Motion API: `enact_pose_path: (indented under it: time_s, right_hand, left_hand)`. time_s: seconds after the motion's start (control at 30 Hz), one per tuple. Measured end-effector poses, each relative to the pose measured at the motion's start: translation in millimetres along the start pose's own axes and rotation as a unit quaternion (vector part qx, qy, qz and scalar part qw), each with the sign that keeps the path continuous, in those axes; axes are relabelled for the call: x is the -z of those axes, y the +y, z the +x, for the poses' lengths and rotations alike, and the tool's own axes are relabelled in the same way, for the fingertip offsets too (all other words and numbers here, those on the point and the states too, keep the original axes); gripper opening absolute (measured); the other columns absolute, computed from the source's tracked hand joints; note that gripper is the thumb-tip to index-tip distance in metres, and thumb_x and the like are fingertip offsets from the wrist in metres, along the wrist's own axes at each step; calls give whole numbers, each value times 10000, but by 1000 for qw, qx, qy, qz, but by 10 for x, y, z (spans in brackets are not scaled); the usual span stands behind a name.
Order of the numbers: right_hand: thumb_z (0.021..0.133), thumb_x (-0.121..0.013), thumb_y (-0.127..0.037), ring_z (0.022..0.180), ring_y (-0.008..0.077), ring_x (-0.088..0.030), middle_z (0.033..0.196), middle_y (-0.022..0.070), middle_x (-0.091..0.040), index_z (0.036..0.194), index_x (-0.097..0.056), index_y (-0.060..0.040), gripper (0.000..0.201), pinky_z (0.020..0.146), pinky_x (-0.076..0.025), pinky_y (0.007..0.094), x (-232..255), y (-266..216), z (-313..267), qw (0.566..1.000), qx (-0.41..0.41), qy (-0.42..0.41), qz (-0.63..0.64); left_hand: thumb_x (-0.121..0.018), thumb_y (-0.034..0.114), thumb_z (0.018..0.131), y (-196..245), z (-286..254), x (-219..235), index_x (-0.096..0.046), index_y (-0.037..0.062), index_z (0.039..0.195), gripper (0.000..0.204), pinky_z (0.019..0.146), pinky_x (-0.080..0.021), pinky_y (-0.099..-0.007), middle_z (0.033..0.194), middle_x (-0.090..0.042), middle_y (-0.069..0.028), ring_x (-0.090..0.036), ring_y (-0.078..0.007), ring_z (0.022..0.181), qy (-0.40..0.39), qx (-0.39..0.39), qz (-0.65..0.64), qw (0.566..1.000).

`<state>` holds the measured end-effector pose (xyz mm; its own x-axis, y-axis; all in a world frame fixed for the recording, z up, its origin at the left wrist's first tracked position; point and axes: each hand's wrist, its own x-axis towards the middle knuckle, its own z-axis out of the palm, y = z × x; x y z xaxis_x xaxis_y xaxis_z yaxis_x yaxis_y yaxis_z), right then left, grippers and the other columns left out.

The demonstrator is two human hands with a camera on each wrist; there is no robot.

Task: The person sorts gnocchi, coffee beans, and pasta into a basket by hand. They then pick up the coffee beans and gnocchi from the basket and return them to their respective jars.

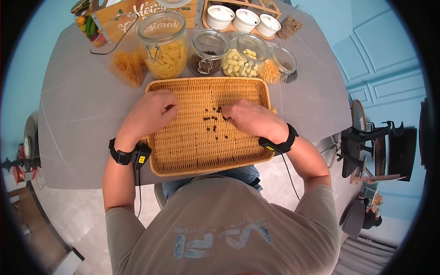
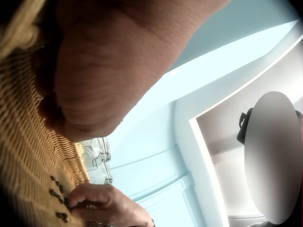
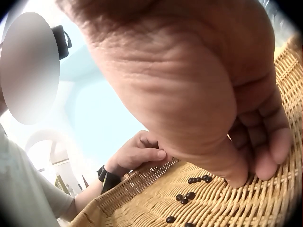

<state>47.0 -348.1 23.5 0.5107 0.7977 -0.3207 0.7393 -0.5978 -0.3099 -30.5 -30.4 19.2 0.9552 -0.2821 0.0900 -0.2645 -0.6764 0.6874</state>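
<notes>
Several small black beans (image 1: pixel 214 128) lie scattered on the floor of a shallow wicker basket (image 1: pixel 183 156). My right hand (image 1: pixel 250 117) reaches down to them from the right, its fingertips at the woven bottom close beside the beans. From below, the right wrist view shows its thumb (image 3: pixel 236 177) and fingers bent down to the weave; I cannot tell whether a bean is pinched between them. Over the basket's left side is my left hand (image 1: pixel 153 112), its fingers loosely curled inward with nothing visible in them. The left palm is partly hidden in the head view.
Behind the basket stand glass jars of penne pasta (image 1: pixel 167 59), dark beans or grains (image 1: pixel 206 64), pale beans (image 1: pixel 240 62) and yellow corn kernels (image 1: pixel 269 72). White lidded pots (image 1: pixel 220 17) and a wooden Christmas box (image 1: pixel 130 20) are at the back. Grey table (image 1: pixel 78 110) surrounds the basket.
</notes>
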Motion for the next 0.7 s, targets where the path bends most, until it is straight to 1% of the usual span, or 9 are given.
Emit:
enact_pose_path:
  time_s: [0.07,0.17,0.27,0.37,0.47,0.57,0.63,0.67,0.7]
  right_hand:
    - [979,-675,-55,1089,433,-726,1088,202,-747,1090,-720,-3,131,924,-586,520,78,-65,-11,1000,-21,-17,7]
    - [975,-667,-54,1073,440,-729,1085,220,-742,1089,-716,8,138,917,-585,521,-30,-13,-64,999,-31,33,10]
    - [971,-656,-45,1061,446,-731,1083,236,-737,1082,-711,19,139,905,-586,531,-14,-8,-111,998,-37,45,-8]
    - [965,-647,-35,1054,447,-731,1034,247,-730,1075,-701,37,141,894,-581,545,-40,5,-109,998,-42,39,-13]
    - [947,-657,-50,1034,443,-732,993,237,-728,1071,-706,12,146,878,-585,529,30,-12,-132,998,-41,49,10]
    - [929,-684,-83,970,456,-727,956,221,-733,1043,-708,-13,136,832,-590,508,212,310,-204,987,-29,155,-21]
    - [922,-698,-106,867,401,-746,882,212,-747,971,-721,-6,114,772,-591,460,613,395,-376,955,-93,280,24]
    - [922,-704,-108,845,376,-745,887,209,-753,979,-725,-13,113,766,-587,448,803,478,-474,938,-137,314,58]
    - [923,-710,-110,823,350,-744,893,206,-759,988,-728,-21,112,761,-582,436,965,600,-576,916,-180,347,92]
  left_hand:
    - [-695,136,984,18,-5,0,-699,-16,933,161,770,-533,-499,875,-684,-180,-673,-411,855,6,-2,-1,1000]
    - [-723,120,983,-19,-9,-29,-690,-26,938,157,706,-507,-440,847,-659,-166,-634,-368,772,16,-15,-1,1000]
    - [-722,116,980,-68,2,-50,-685,-31,935,157,708,-505,-438,845,-655,-168,-631,-366,774,15,-23,1,1000]
    - [-723,114,979,-81,-8,-76,-677,-35,930,163,703,-502,-436,838,-649,-167,-629,-360,769,24,-22,-20,999]
    - [-714,138,977,-19,6,-16,-711,-29,952,169,761,-538,-488,908,-709,-195,-686,-421,862,-2,-8,9,1000]
    - [-711,138,977,35,-3,4,-714,-30,949,171,760,-539,-490,906,-707,-204,-688,-427,860,1,-1,13,1000]
    - [-709,136,974,38,-8,-1,-716,-30,949,168,760,-540,-495,906,-707,-212,-689,-433,862,6,9,12,1000]
    - [-708,135,973,30,-8,-8,-718,-30,949,167,760,-540,-497,907,-706,-216,-690,-436,863,9,13,11,1000]
    - [-714,134,976,14,-9,-16,-718,-33,953,168,742,-535,-476,898,-699,-208,-683,-410,836,12,10,16,1000]
